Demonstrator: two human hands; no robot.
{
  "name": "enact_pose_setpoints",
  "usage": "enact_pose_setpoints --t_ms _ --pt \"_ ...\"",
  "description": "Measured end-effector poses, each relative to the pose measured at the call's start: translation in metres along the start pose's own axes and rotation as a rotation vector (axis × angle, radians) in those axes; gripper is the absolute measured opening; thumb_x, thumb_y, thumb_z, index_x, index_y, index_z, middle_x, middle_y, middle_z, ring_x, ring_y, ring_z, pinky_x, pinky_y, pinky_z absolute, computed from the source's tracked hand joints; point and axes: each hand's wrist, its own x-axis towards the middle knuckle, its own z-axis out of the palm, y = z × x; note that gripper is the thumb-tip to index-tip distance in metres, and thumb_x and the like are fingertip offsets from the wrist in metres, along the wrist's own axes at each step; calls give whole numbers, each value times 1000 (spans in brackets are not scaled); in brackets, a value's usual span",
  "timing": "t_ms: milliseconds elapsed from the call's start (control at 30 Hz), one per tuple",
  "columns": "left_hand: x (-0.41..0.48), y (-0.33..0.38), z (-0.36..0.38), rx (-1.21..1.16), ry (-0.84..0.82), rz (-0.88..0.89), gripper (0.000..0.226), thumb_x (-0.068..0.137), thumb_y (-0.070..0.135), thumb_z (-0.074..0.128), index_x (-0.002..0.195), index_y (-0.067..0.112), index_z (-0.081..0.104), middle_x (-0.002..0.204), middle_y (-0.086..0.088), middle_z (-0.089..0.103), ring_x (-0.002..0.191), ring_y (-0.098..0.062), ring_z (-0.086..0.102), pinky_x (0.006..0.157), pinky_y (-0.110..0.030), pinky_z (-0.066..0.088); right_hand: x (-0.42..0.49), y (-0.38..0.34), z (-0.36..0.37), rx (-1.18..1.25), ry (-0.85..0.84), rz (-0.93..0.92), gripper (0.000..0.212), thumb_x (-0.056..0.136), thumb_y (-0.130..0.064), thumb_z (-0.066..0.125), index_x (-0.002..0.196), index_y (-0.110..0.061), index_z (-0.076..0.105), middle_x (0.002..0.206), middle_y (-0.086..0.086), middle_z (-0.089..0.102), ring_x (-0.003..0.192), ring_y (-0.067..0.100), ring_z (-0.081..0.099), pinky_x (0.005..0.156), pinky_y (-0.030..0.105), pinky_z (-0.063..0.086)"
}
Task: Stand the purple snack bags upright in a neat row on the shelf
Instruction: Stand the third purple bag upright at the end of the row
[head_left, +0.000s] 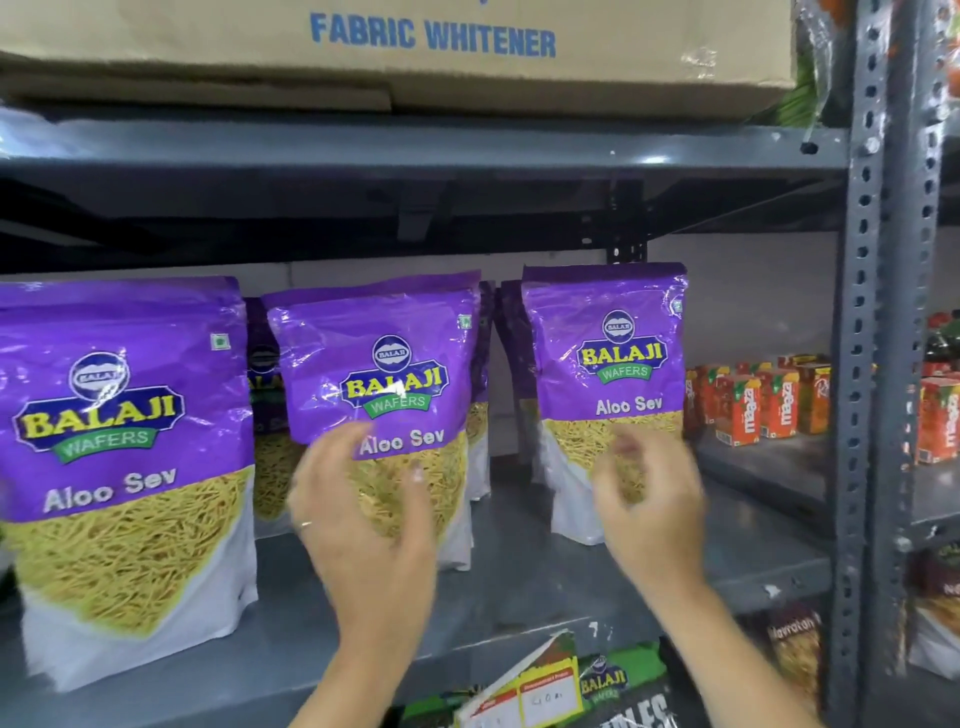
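Observation:
Three purple Balaji Aloo Sev bags stand upright at the front of the grey metal shelf (519, 582): a left bag (124, 415), a middle bag (384, 364) that leans slightly, and a right bag (608, 353). More purple bags (262, 374) stand behind them, mostly hidden. My left hand (358, 525) is in front of the middle bag's lower half with its fingers spread, and it does not grip the bag. My right hand (649, 509), blurred, hovers before the right bag's lower part with its fingers apart and holds nothing.
A cardboard box (415, 52) marked FABRIC WHITENER sits on the shelf above. Red-orange juice cartons (753, 405) stand at the back right of the shelf. A perforated steel post (878, 364) rises at the right. Green snack bags (613, 686) and a price card (540, 691) sit below.

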Motion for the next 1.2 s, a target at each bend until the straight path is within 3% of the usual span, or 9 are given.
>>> enact_pose_setpoints --t_ms 100,233,367,633,733,833,967,1067,1200 --pt "16 -30 -20 61 -91 -243 80 82 16 74 147 10 29 150 -12 35 140 -31 33 115 -22 22 -5 -53 51 253 -375 178 57 76 -32 72 129 -23 51 111 -5 63 101 12 61 88 38 51" --pt "19 -57 -25 -113 -401 -517 80 88 16 68 151 15 18 158 -4 28 144 -12 27 116 -31 25 -4 -70 83 506 -891 465 82 75 -23 79 138 -37 29 116 -29 56 99 -21 57 103 34 45" --pt "18 -67 -23 -160 -488 -586 36 92 13 62 120 27 45 123 2 59 124 -21 54 103 -35 42 -10 -62 87 513 -816 573 84 70 -20 83 136 -41 34 116 -17 63 110 7 62 102 42 47" --pt "17 -57 -8 -181 -598 -600 50 93 17 61 135 21 35 143 -5 49 132 -20 47 106 -33 38 -12 -46 76 458 -759 574 80 76 -16 79 133 -43 30 106 -30 54 82 -27 55 68 1 44" --pt "17 -51 -13 -143 -611 -561 72 93 22 62 150 16 19 157 -9 33 144 -24 34 117 -42 31 -14 -54 72 430 -776 615 79 79 -16 77 140 -35 31 113 -24 57 102 -15 59 80 7 47" --pt "14 -33 -35 -12 -462 -368 81 93 39 57 154 30 4 161 9 14 142 -10 33 107 -27 33 -16 -72 63 193 -681 631 88 77 -29 77 148 -22 26 142 3 50 132 23 47 106 41 41" --pt "30 -37 -101 67 -51 39 72 89 34 59 149 26 19 150 11 28 132 -20 42 110 -38 36 -38 -135 68 1 -283 83 50 77 -29 58 126 -23 49 116 -1 59 109 20 55 93 31 42" --pt "56 -70 -151 260 50 -7 87 82 43 58 151 14 11 157 -7 16 148 -30 18 122 -38 15 -66 -181 103 210 -596 52 58 81 -34 61 135 -27 42 127 -9 55 117 12 52 100 27 41" --pt "75 -103 -184 188 -207 -303 104 78 46 63 154 13 0 163 -9 13 150 -19 12 122 -34 9 -88 -208 151 404 -984 276 104 78 -47 71 154 -30 2 156 -13 24 143 7 26 112 24 25"
